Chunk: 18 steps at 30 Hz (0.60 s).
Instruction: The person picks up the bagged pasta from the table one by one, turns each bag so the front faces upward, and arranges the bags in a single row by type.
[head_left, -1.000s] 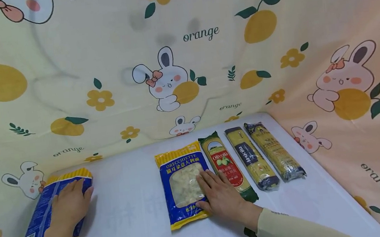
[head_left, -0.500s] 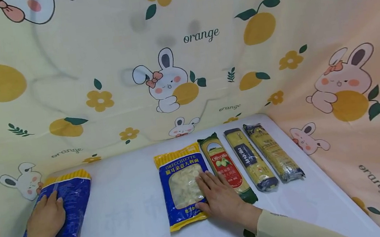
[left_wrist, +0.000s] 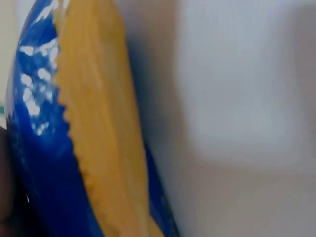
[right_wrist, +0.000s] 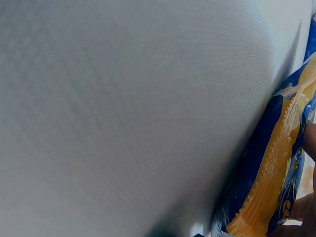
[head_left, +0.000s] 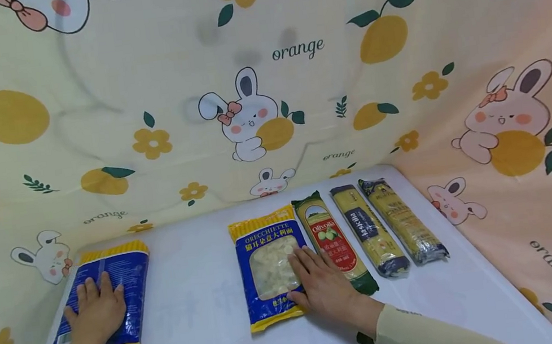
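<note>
At the left of the table, my left hand [head_left: 97, 314] rests with its fingers spread on a blue and yellow pasta bag [head_left: 136, 290], which lies printed back side up with a barcode showing. The left wrist view has that bag's yellow crimped end [left_wrist: 101, 118] close up. My right hand [head_left: 327, 285] lies over the lower right part of an orecchiette bag [head_left: 272, 269], whose clear window shows pale pasta. Its fingers look fairly straight, and part of the hand covers the green Olivoila pasta pack [head_left: 332, 239]. In the right wrist view, fingertips [right_wrist: 310, 140] touch the orecchiette bag.
To the right of the Olivoila pack lie a La Sicilia pasta pack [head_left: 370, 232] and another gold pasta pack [head_left: 404, 220], side by side and slanted. The white table [head_left: 193, 295] meets a printed cloth [head_left: 155, 95] at the back and right.
My left hand has shifted about on the left bag, and that bag now lies straighter and a little further right. The right hand stays in place on the orecchiette bag.
</note>
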{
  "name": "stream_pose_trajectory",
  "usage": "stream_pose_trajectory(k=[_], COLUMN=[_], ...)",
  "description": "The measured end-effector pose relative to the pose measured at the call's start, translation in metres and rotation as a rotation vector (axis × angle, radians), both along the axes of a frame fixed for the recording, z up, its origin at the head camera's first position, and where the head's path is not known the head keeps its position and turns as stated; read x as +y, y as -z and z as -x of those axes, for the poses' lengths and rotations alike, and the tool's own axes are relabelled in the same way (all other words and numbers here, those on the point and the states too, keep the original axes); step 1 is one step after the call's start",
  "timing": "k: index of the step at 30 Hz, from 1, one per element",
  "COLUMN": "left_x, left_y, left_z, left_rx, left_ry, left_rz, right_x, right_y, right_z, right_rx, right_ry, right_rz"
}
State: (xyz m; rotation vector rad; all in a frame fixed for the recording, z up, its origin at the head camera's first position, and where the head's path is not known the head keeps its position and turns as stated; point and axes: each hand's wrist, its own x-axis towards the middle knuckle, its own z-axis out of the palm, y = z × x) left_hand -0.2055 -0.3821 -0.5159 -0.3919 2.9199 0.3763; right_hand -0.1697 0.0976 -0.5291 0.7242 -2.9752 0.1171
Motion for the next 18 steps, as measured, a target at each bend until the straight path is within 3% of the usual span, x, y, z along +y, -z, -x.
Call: stream_pose_trajectory(k=[8, 15, 18], left_x=[0.064, 0.115, 0.137], left_y=[-0.006, -0.022, -0.029], left_z=[0.002, -0.002, -0.010], left_rx=[-0.016, -0.147, -0.175], left_ry=[0.016, 0.004, 0.043], left_rz=[-0.016, -0.133, -0.157], right_x=[0.001, 0.000, 0.000], right_y=[0.001, 0.001, 0.001], right_z=[0.001, 0.001, 0.001], right_rx=[0.018, 0.002, 0.001], right_ry=[0.008, 0.005, 0.003], right_rz=[-0.012, -0.011, -0.002])
